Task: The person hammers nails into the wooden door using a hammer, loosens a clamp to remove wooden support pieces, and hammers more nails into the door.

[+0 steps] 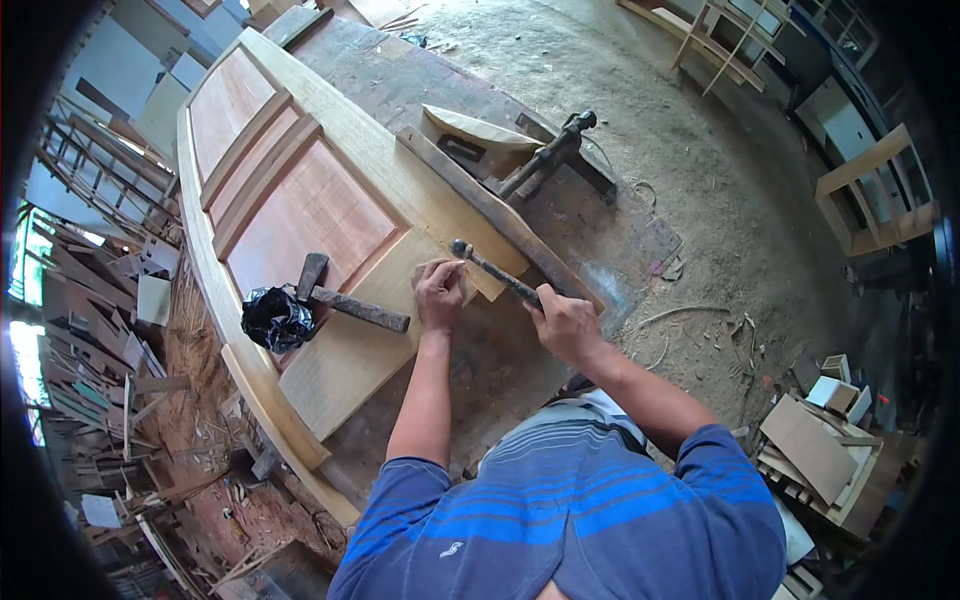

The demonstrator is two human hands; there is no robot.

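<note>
While your right hand is gripping the handle of a dark hammer, fingers wrapped fully around it, the hammer's head is hovering just beside your left hand. That left hand is curling its fingers inward at the near edge of the panelled wooden door; whether it is pinching something small, I cannot tell. The door is lying flat along the workbench, bearing a wooden-handled tool and, touching it, some crumpled black plastic. Beyond your right hand, a metal vise is sitting at the bench's side.
</note>
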